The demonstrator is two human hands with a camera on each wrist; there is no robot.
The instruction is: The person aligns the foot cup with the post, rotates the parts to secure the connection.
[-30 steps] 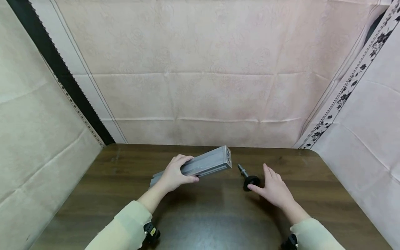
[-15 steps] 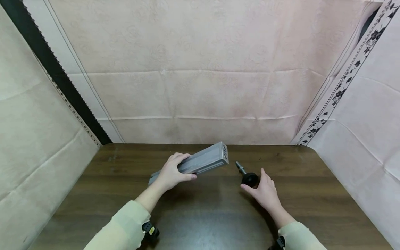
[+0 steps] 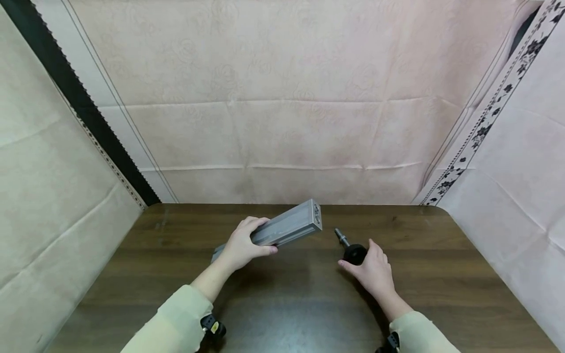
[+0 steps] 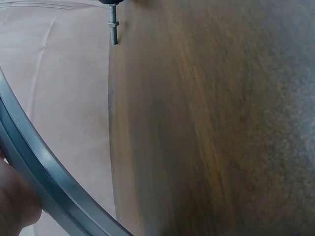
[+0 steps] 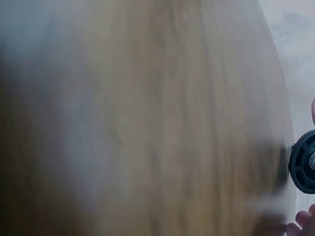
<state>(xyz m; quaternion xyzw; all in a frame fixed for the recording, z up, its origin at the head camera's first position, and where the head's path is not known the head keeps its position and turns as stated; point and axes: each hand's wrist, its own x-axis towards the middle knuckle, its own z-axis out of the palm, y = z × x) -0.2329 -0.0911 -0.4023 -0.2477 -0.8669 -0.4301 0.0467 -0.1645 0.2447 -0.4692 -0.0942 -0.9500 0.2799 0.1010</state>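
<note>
My left hand [image 3: 243, 245] grips a grey aluminium extrusion profile [image 3: 289, 226] from above, thumb on the near side. The profile slants up to the right, its slotted end face [image 3: 317, 215] turned rightward; part of its length is hidden under the hand. In the left wrist view the profile [image 4: 49, 169] crosses the lower left. Right of it lies a levelling foot [image 3: 354, 254] with a black round base and a threaded stud [image 3: 341, 237] pointing away. My right hand [image 3: 374, 269] is spread around the base; in the right wrist view gaps show between the fingers and the base [image 5: 304, 162].
A brown wood-grain table [image 3: 282, 309] carries everything. Pale cloth hangs behind its far edge [image 3: 282, 147] and along both sides, with a black band [image 3: 88, 108] at left and a floral border [image 3: 485, 122] at right. Each wrist wears a dark strapped device [image 3: 213, 326].
My right hand has moved left and in around the base of the levelling foot, its thumb now nearer the front. The left hand keeps its grip on the profile, nearly still.
</note>
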